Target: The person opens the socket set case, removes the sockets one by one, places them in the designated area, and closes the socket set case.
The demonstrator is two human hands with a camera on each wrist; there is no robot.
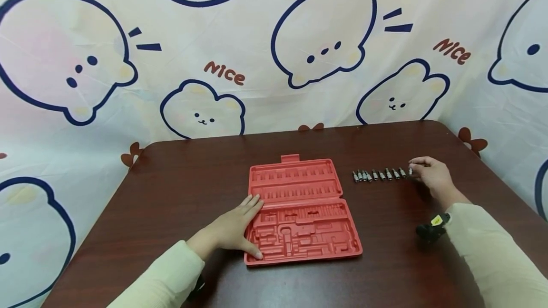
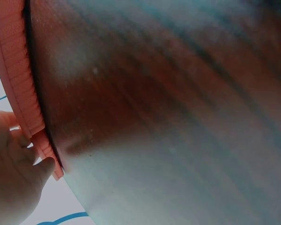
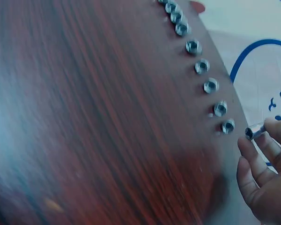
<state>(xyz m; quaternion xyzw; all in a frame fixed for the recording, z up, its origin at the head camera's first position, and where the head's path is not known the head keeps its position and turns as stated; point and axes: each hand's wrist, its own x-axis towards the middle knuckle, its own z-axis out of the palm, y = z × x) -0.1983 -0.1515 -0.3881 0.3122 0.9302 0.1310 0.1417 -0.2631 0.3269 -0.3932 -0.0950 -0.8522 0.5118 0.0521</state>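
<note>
Here our right hand pinches a small metal socket at the end of the socket row on the tabletop. We judge it hard, smooth, slippery and light, best pinched across its sides. Our left hand rests flat, fingers straight, on the red case.

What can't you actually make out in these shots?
- Small metal sockets in a row: sizes too small to read, head view.
- Open red plastic tool case: only its edge shows in the left wrist view, beside the left hand.
- Socket pinched by the right hand: mostly covered by fingers.
</note>
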